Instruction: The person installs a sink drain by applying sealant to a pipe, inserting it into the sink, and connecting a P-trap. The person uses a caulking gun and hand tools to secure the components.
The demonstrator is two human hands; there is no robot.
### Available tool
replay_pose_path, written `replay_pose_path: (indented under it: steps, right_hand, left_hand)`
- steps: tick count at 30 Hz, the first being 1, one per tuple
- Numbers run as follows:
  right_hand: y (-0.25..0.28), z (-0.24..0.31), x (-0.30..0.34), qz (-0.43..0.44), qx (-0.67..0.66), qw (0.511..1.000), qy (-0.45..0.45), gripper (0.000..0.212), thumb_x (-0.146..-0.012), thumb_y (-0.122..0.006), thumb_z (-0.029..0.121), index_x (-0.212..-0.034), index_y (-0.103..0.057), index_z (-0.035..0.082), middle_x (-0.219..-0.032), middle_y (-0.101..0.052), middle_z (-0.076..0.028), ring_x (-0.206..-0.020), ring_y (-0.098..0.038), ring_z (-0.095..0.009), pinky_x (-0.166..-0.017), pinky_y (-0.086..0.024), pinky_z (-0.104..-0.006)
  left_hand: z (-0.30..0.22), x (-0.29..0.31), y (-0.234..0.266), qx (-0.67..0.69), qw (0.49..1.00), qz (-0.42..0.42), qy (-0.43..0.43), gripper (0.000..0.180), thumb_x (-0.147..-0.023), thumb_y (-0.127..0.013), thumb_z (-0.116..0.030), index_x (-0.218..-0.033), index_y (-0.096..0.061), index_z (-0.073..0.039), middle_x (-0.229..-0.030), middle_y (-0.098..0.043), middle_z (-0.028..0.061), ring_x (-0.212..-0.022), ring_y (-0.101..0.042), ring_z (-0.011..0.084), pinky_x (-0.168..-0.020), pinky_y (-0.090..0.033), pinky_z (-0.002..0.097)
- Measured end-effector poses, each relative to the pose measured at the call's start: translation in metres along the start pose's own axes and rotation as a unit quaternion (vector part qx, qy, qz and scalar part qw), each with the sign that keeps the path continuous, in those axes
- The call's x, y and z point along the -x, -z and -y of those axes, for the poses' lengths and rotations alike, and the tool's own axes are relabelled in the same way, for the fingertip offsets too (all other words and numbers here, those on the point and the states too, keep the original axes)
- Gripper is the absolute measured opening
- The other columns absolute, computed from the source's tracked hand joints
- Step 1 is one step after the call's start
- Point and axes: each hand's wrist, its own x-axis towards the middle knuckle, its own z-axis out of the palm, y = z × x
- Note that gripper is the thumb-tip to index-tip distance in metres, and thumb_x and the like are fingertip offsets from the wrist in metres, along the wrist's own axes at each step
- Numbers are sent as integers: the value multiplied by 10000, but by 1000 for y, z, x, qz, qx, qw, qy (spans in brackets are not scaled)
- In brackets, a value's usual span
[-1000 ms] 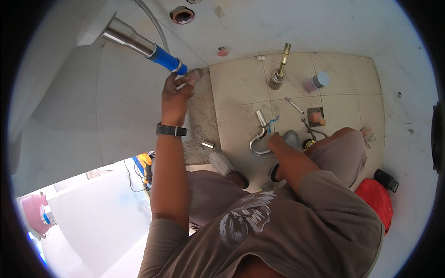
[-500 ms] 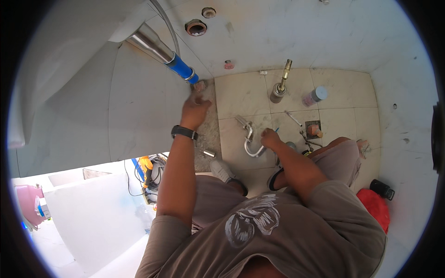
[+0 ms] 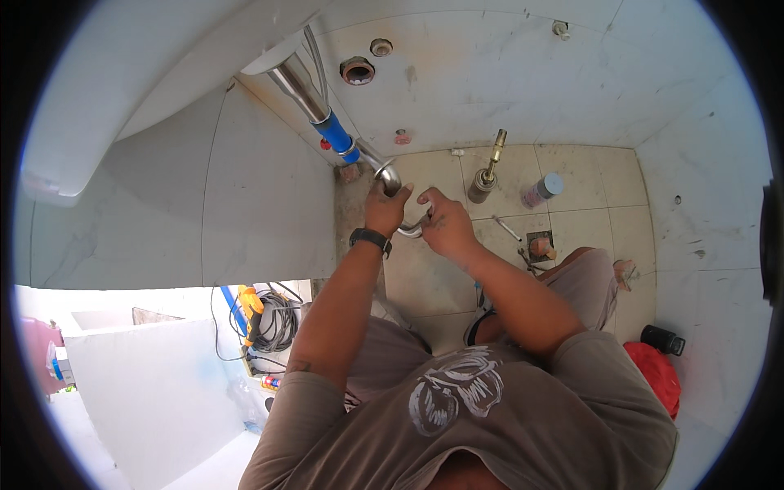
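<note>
A curved chrome drain pipe (image 3: 393,172) is held up between my two hands, its upper straight end meeting or overlapping the lower end of the blue pipe section (image 3: 333,133); I cannot tell if they are joined. My left hand (image 3: 385,207) is closed round the curved pipe just under its upper bend. Around the lower bend, my right hand (image 3: 447,222) grips the same pipe, with thumb and forefinger partly apart. Above the blue section, a steel drain tube (image 3: 299,86) comes down from the white basin (image 3: 131,82).
A blowtorch on a canister (image 3: 483,188) and a spray can (image 3: 542,190) stand on the tiled floor (image 3: 425,278). A white stick (image 3: 507,229) lies beside a floor hole (image 3: 540,245). Pipe holes (image 3: 357,71) open in the wall. Coiled cable (image 3: 278,322) lies at left, a red bag (image 3: 653,376) at right.
My right hand has lifted the curved pipe from near the floor up to the blue section. My left hand has come right and taken hold of it. The view has shifted slightly.
</note>
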Motion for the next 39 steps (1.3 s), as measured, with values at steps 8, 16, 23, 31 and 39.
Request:
replay_pose_path:
  steps: [8,16,23,31,39]
  right_hand:
    - [15,-27,3,41,-55,997,35,772,-783,-840,266,-1437,-479,74,-1361,-555,-245,-1082,-654,-366,-881,-538,-454]
    - [-37,-34,-23,63,-17,988,137,765,-744,-830,246,-1415,-494,103,-1533,-394,-234,-1197,-613,-407,-906,-567,-485]
    - [-61,-17,-50,-45,-55,980,183,441,-733,-808,120,-1124,-605,101,-1561,-379,-203,-1037,-667,-452,-813,-585,-493]
    - [-52,-17,-96,-41,-123,974,187,541,-735,-801,87,-1227,-577,84,-1537,-419,-219,-1039,-667,-447,-807,-582,-512]
    - [-46,-11,-111,-43,-111,973,198,621,-762,-787,103,-1320,-517,77,-1522,-430,-210,-986,-673,-456,-792,-579,-520]
  left_hand:
    - [-3,-22,15,115,992,59,10,293,-923,-723,-182,-1148,-619,-24,-1017,-640,61,-969,-597,184,-838,-478,338]
    - [-20,-24,32,206,970,124,42,396,-980,-666,-143,-1334,-505,-69,-1236,-565,60,-1167,-571,195,-1005,-492,380]
    - [-50,-42,37,80,993,90,15,456,-1001,-646,-201,-1391,-477,-35,-1334,-560,105,-1247,-562,232,-1029,-482,382]
    - [-62,-56,20,68,995,79,6,713,-996,-652,-212,-1574,-278,-29,-1542,-448,185,-1378,-482,293,-1096,-440,396]
    - [-74,-61,14,87,994,68,11,794,-995,-656,-256,-1603,-203,-21,-1563,-387,258,-1428,-431,356,-1146,-396,412]
